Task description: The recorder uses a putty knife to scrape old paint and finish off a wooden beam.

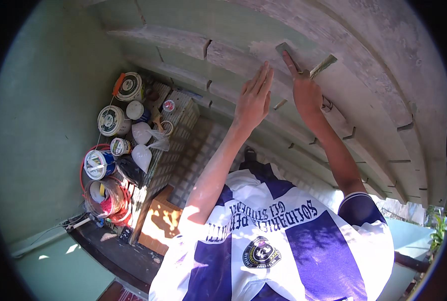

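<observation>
My right hand [308, 93] is closed on a putty knife [285, 49], the index finger stretched along it. The blade's tip rests on or very near a greyish patch of filler [263, 48] on the pale green ridged wall [268, 25]. Just to the left, my left hand [254, 98] is raised with its fingers straight and side by side. Nothing shows in it; whether its fingertips touch the ridge cannot be told. Beside my right hand, a narrow gap [324, 65] opens in the wall.
On the left, a wooden bench [183, 108] carries several lidded tubs [112, 120], white-filled plastic bags [142, 158], a tape roll [167, 128] and a clear container [103, 198] with red hose around it. A brown box [158, 220] stands by the bench, above tiled floor [203, 145].
</observation>
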{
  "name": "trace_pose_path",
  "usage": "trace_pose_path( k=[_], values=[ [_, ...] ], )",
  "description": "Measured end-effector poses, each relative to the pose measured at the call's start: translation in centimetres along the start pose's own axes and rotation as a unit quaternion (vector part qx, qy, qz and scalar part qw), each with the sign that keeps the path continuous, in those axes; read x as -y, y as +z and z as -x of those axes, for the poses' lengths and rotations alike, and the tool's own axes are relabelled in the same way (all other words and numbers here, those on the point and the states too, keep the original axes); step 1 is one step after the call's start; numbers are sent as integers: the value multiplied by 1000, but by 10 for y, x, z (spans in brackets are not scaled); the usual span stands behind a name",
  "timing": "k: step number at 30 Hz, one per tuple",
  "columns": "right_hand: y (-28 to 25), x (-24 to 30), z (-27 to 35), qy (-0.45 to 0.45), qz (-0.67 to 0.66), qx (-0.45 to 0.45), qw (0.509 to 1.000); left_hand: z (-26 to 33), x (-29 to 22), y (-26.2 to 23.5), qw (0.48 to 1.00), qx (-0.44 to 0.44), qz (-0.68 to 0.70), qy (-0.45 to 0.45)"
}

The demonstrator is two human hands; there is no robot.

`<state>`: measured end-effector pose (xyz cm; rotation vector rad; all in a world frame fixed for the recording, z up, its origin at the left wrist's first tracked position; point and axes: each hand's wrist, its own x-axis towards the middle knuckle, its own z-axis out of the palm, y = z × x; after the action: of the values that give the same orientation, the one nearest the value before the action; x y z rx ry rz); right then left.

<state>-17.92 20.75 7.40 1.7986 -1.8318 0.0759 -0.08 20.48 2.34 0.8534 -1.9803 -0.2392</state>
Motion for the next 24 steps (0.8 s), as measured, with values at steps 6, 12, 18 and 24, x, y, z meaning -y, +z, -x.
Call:
trace_pose_path(
  k=[6,12,18,24],
  values=[
    [6,1,-21,-37,34,0,999,-6,-1,13,1000,1,-1,8],
    [4,-16,-10,-93,55,-6,994,-4,3,15,1000,12,-1,-3],
    [16,-8,-16,-81,55,3,995,-7,8,19,1000,2,7,-24],
    [-3,-11,-17,-103,44,44,993,3,9,20,999,6,-11,-34]
  ],
)
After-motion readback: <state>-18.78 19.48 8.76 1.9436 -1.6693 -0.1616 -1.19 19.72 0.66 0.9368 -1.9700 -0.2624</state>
